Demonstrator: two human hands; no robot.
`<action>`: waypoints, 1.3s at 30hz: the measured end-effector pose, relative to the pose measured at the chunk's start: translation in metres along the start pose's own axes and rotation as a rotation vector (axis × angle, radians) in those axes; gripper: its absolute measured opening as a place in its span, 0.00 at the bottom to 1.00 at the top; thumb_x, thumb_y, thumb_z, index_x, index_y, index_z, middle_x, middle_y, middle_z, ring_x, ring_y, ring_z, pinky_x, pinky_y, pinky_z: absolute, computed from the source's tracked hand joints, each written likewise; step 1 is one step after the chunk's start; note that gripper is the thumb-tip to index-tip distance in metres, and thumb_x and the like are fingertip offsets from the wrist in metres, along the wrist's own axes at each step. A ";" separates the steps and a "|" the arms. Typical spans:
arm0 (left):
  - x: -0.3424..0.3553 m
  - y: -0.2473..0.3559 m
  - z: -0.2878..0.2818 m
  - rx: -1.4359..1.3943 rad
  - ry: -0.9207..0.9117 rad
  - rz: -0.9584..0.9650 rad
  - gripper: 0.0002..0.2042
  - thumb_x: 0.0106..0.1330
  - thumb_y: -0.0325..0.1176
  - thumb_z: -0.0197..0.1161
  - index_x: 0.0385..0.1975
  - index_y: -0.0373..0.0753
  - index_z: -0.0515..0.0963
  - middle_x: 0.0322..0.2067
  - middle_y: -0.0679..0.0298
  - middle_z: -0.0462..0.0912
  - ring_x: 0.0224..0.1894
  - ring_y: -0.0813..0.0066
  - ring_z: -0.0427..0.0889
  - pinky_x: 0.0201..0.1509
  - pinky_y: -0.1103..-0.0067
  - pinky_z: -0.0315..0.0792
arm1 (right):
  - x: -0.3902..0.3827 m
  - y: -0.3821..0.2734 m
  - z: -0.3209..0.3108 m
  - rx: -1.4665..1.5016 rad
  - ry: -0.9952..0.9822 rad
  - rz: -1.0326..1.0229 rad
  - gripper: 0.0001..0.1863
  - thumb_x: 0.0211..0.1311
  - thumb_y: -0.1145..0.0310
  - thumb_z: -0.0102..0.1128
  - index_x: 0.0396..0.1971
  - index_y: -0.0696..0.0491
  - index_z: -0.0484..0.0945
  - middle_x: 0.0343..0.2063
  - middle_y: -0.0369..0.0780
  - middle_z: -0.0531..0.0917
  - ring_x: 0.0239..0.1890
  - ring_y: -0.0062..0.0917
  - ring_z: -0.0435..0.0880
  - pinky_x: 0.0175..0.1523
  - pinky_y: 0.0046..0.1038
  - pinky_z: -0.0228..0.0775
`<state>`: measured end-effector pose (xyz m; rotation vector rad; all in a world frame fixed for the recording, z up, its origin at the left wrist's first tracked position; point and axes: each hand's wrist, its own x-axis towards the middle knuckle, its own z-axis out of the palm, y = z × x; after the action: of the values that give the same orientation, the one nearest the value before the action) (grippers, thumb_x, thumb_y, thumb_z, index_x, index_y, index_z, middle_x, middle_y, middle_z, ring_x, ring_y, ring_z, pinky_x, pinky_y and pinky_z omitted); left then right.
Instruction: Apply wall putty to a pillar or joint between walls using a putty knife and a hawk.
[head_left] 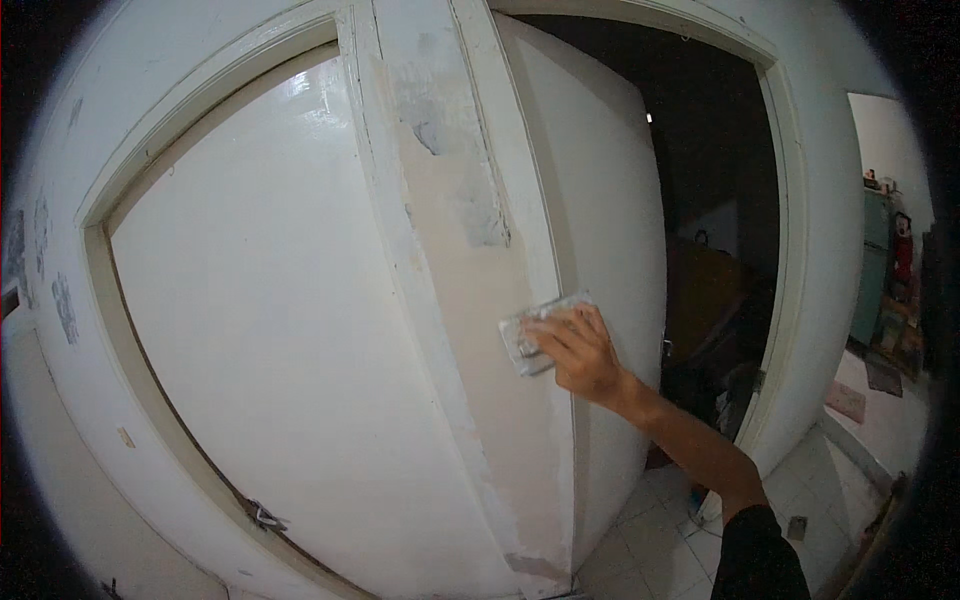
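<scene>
My right hand (pixel 580 350) is closed round a flat, rectangular, grey-white hand tool (pixel 519 345) with smears on it. Whether it is a sanding block or a trowel I cannot make out. The tool lies tilted against the right side of the narrow wall strip (pixel 480 330) between two doorways, overlapping the door frame's edge. Beige filler covers much of that strip, with grey rough patches (pixel 483 215) higher up. My right forearm reaches in from the lower right, in a dark sleeve (pixel 760 555). My left hand is out of view.
A closed white door (pixel 260 300) with a metal latch (pixel 264 515) stands to the left. On the right, another white door (pixel 600 190) hangs ajar before a dark room. Pale tiles (pixel 640 540) cover the floor. A greenish cabinet (pixel 872 265) stands far right.
</scene>
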<state>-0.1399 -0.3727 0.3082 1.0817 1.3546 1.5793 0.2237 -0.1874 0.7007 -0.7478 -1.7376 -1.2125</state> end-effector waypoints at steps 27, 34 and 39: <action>-0.004 -0.012 0.001 -0.180 0.102 0.029 0.06 0.65 0.30 0.58 0.35 0.37 0.70 0.21 0.69 0.72 0.19 0.83 0.68 0.19 0.83 0.64 | 0.102 0.014 -0.022 0.199 0.074 0.078 0.18 0.48 0.83 0.60 0.42 0.58 0.78 0.38 0.41 0.82 0.40 0.33 0.75 0.49 0.32 0.63; -0.005 -0.010 -0.009 -0.205 0.067 -0.062 0.08 0.65 0.33 0.60 0.35 0.36 0.71 0.22 0.68 0.73 0.22 0.81 0.70 0.24 0.82 0.67 | 0.087 0.012 0.000 0.155 0.015 -0.009 0.21 0.42 0.79 0.66 0.42 0.56 0.78 0.40 0.38 0.81 0.44 0.28 0.73 0.51 0.31 0.63; 0.000 0.006 -0.007 0.150 0.096 0.220 0.09 0.64 0.33 0.61 0.36 0.35 0.72 0.23 0.66 0.74 0.23 0.80 0.71 0.25 0.82 0.68 | 0.058 -0.005 0.002 0.073 -0.071 -0.064 0.18 0.43 0.77 0.65 0.39 0.55 0.77 0.41 0.36 0.79 0.44 0.28 0.72 0.54 0.34 0.61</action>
<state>-0.1462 -0.3761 0.3134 1.2973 1.4790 1.7275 0.1931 -0.1870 0.7507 -0.7036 -1.8666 -1.1710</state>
